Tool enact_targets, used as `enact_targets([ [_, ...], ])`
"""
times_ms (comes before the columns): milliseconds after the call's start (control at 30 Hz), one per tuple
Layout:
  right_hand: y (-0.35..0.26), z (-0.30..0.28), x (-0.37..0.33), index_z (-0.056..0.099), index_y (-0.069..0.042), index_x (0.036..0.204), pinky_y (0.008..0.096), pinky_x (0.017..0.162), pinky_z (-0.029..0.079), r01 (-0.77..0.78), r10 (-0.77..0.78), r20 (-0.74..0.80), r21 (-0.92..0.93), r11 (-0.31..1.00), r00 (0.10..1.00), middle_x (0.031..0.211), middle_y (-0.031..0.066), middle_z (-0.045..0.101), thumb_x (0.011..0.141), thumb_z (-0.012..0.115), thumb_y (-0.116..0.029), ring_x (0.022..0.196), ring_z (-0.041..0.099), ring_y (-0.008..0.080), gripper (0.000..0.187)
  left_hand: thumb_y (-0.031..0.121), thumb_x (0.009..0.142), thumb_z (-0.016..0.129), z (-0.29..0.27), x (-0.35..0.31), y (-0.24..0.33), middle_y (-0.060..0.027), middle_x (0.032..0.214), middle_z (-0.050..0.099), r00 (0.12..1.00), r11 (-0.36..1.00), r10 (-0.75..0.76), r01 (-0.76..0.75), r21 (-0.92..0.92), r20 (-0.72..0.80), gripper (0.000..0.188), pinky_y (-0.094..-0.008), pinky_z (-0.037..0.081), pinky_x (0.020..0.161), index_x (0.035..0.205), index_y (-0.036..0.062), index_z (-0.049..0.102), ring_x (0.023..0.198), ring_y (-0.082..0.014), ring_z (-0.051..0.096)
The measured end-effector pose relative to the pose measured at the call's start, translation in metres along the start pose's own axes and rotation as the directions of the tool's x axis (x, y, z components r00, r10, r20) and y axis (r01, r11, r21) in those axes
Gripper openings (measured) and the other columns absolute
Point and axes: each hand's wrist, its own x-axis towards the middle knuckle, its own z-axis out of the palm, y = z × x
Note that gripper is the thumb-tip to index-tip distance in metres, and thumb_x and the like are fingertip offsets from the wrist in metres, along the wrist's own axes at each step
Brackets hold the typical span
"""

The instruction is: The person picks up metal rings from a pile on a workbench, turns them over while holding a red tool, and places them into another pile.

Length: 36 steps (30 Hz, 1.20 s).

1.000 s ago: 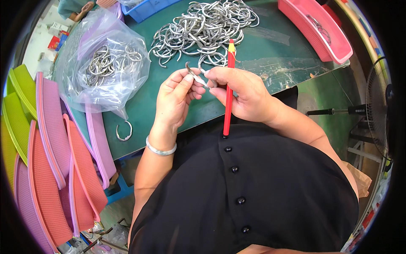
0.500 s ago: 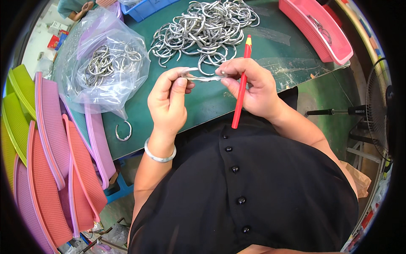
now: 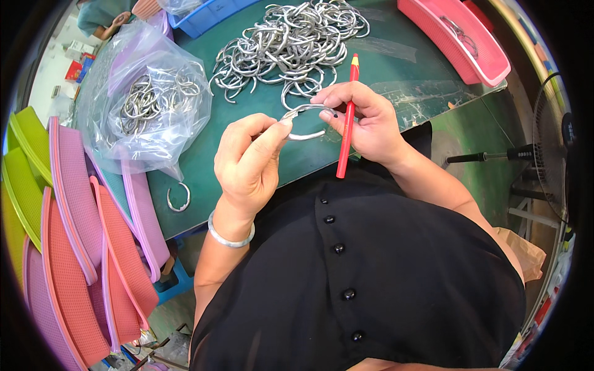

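Observation:
Between my hands is a silver open bangle (image 3: 307, 135), turned so its curve shows. My left hand (image 3: 247, 157) pinches one side of it with thumb and fingers. At its other side, my right hand (image 3: 365, 120) grips the bangle near the end, and a red pencil (image 3: 346, 139) is held upright across the same fingers, its yellow-banded tip pointing away from me. Just beyond my hands lies a large heap of similar silver bangles (image 3: 288, 46). A single bangle (image 3: 179, 197) rests alone on the green table, left of my left hand.
A clear plastic bag (image 3: 145, 111) with more bangles stands on the left of the table (image 3: 247, 188). Stacked pink, purple and green baskets (image 3: 74, 247) crowd the left. At far right are a pink basket (image 3: 458, 43) and a black fan (image 3: 547, 148). Another person's arm (image 3: 111, 28) shows at upper left.
The bangle has been turned from edge-on to showing its open curve. My left hand has rolled over, its back more toward me. The pencil stays in my right hand.

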Motion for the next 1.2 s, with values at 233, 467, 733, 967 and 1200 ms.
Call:
enact_targets([
  [233, 0.002, 0.0, 0.001, 0.056, -0.001, 0.084, 0.0228, 0.062, 0.046, 0.11, -0.106, -0.093, 0.044, 0.993, 0.99, 0.088, 0.0088, 0.061, 0.071, 0.058, 0.012, 0.07, 0.058, 0.0112, 0.019, -0.01, 0.069, 0.063, 0.004, -0.017, -0.005, -0.0141, 0.083, 0.063, 0.984, 0.961, -0.175, 0.175, -0.216, 0.021, 0.026, -0.0256, 0.049, 0.059, 0.094, 0.0002, 0.062, 0.068, -0.021, 0.062],
  [467, -0.004, -0.004, 0.005, 0.054, -0.001, 0.08, 0.0245, 0.057, 0.048, 0.351, -0.359, 0.009, -0.241, 0.905, 0.933, 0.093, 0.0146, 0.06, 0.064, 0.056, 0.018, 0.067, 0.059, 0.0168, 0.025, -0.016, 0.068, 0.059, 0.005, -0.02, -0.004, -0.0148, 0.088, 0.064, 0.988, 0.965, -0.151, 0.153, -0.214, 0.025, 0.033, -0.0244, 0.05, 0.059, 0.097, -0.0006, 0.061, 0.067, -0.0182, 0.063],
  [733, -0.007, -0.006, 0.003, 0.054, 0.001, 0.084, 0.0254, 0.06, 0.049, 0.369, -0.36, 0.088, -0.304, 0.878, 0.929, 0.096, 0.0168, 0.059, 0.066, 0.056, 0.02, 0.074, 0.06, 0.0186, 0.026, -0.013, 0.072, 0.06, 0.006, -0.023, -0.01, -0.0148, 0.087, 0.063, 0.996, 0.984, -0.086, 0.088, -0.152, 0.02, 0.029, -0.0241, 0.05, 0.058, 0.099, -0.0012, 0.06, 0.067, -0.0178, 0.062],
  [967, -0.002, 0.0, 0.002, 0.057, -0.001, 0.091, 0.023, 0.059, 0.048, -0.051, 0.054, -0.056, 0.057, 0.997, 0.997, 0.08, 0.0077, 0.061, 0.075, 0.062, 0.003, 0.067, 0.06, 0.013, 0.017, 0.004, 0.086, 0.053, 0.008, -0.027, -0.002, -0.0119, 0.081, 0.063, 0.659, 0.335, -0.661, 0.686, -0.646, 0.359, 0.015, -0.0263, 0.051, 0.064, 0.099, -0.0037, 0.054, 0.071, -0.0171, 0.063],
  [1200, -0.008, -0.005, 0.006, 0.053, -0.001, 0.102, 0.0179, 0.052, 0.043, -0.446, 0.454, 0.06, 0.339, 0.828, 0.889, 0.079, 0.0065, 0.061, 0.089, 0.049, -0.008, 0.059, 0.054, 0.006, 0.016, 0.019, 0.091, 0.049, 0.005, -0.024, -0.005, -0.0089, 0.077, 0.063, 0.379, -0.171, -0.695, 0.737, -0.653, 0.611, 0.019, -0.0251, 0.051, 0.058, 0.096, 0.0011, 0.055, 0.066, -0.0171, 0.063],
])
